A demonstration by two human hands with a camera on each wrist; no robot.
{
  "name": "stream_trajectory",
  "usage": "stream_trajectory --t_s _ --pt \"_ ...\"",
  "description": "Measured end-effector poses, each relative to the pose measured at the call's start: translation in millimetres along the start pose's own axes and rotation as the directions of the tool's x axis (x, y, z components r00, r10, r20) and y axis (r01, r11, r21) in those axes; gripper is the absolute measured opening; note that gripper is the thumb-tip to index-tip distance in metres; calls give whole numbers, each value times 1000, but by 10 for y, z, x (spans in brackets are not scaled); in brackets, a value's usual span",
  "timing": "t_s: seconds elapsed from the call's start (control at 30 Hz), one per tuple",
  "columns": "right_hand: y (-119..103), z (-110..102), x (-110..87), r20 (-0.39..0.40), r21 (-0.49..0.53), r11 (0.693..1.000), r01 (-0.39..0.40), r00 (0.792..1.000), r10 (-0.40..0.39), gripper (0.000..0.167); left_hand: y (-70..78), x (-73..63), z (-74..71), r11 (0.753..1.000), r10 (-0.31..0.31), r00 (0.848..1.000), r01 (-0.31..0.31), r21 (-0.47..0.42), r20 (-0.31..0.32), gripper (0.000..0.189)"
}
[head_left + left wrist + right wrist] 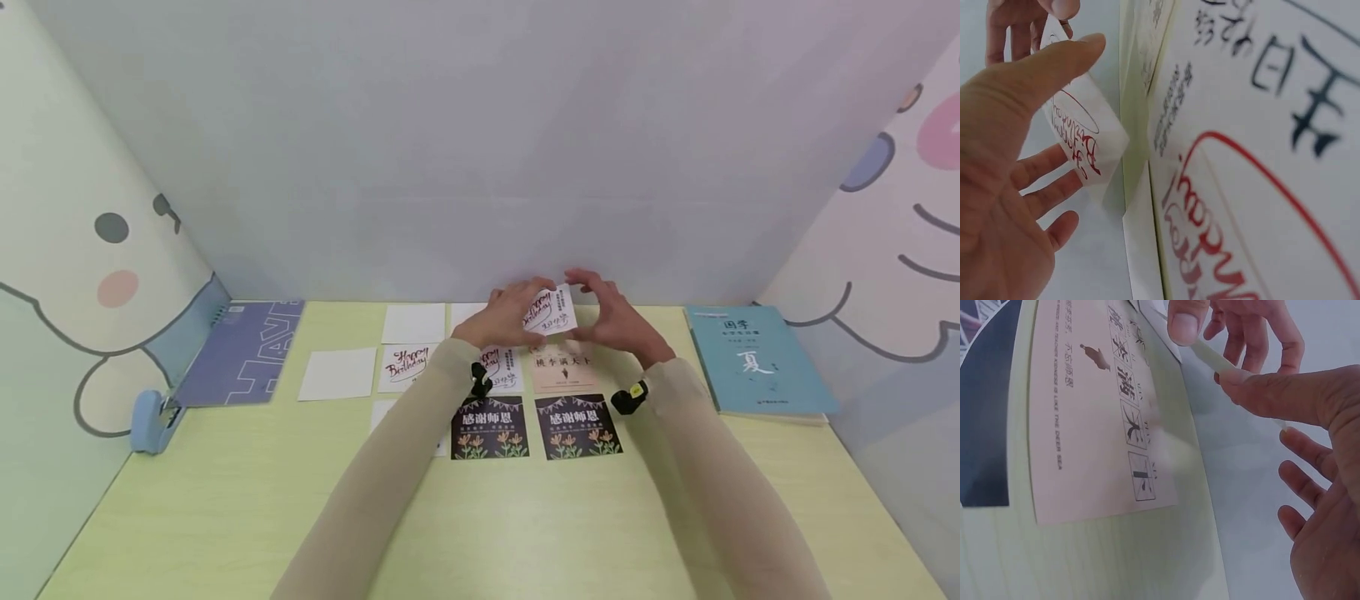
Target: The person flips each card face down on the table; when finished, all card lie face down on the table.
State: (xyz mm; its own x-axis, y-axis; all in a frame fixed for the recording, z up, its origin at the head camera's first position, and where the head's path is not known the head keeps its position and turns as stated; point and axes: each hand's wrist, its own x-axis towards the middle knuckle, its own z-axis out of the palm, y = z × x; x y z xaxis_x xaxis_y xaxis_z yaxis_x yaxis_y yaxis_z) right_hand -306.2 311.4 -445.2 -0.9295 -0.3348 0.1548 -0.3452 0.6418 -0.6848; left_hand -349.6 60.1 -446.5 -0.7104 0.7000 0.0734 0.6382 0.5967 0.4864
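A white birthday card with red and dark lettering (550, 311) is held up off the table near the back wall. My left hand (506, 317) pinches its left side, thumb on the face I see in the left wrist view. From the other side my right hand (618, 321) pinches it too, with the thumb at the edge in the right wrist view. Below lie a pink card (1085, 444), two black flower cards (489, 429), and matching birthday cards (406, 365). Blank white cards (337, 373) lie to the left; my left forearm partly covers some cards.
At the left lie a purple spiral notebook (236, 354) and a light blue stapler (153, 423). A blue book (759, 360) lies at the right. A grey wall (450, 167) rises behind the table, with cartoon-printed panels on both sides.
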Motion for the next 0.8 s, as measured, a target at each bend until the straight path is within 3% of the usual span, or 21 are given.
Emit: stream_trajectory --t_s 0.17,0.47,0.8 --pt "0 -7 9 -22 59 998 18 1000 -17 113 -6 9 -18 999 11 999 -13 -34 -51 101" --pt "-1 24 -12 29 125 990 -62 998 59 104 1 -22 -46 993 24 990 -39 -112 -140 84" --pt "-3 69 -26 68 89 989 -120 991 115 98 13 -44 -46 984 -20 988 -8 -176 -155 89"
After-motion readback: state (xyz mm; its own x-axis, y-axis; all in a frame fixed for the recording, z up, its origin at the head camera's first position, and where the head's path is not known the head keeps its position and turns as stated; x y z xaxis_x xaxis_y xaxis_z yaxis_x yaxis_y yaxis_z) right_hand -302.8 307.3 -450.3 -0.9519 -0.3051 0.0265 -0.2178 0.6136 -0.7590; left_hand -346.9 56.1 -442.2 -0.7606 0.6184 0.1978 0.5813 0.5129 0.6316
